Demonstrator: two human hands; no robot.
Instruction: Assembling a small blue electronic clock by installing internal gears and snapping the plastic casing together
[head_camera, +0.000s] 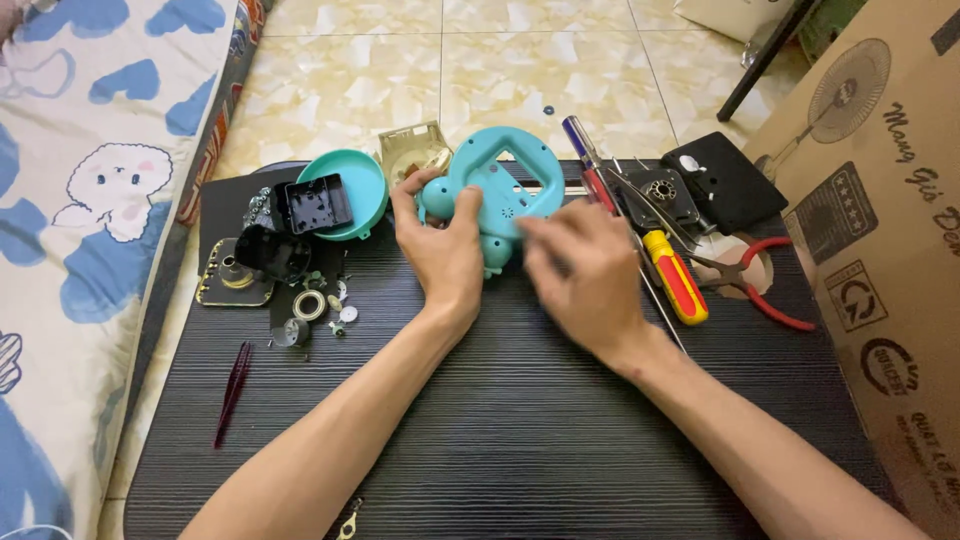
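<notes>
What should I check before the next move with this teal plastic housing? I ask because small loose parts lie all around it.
1. Left hand grips the teal housing: ok, fingers wrap its left edge.
2. Right hand steady: cannot tell, it is blurred and no tool shows in it.
3. Housing supported: ok, it rests on the dark table.
4. Screwdrivers within reach: ok, the yellow-and-red-handled screwdriver lies just right of the right hand.
5. Small gears and rings kept together: ok, clustered left of the left hand, apart from it.
6. Red-handled pliers clear of the hands: ok.
</notes>
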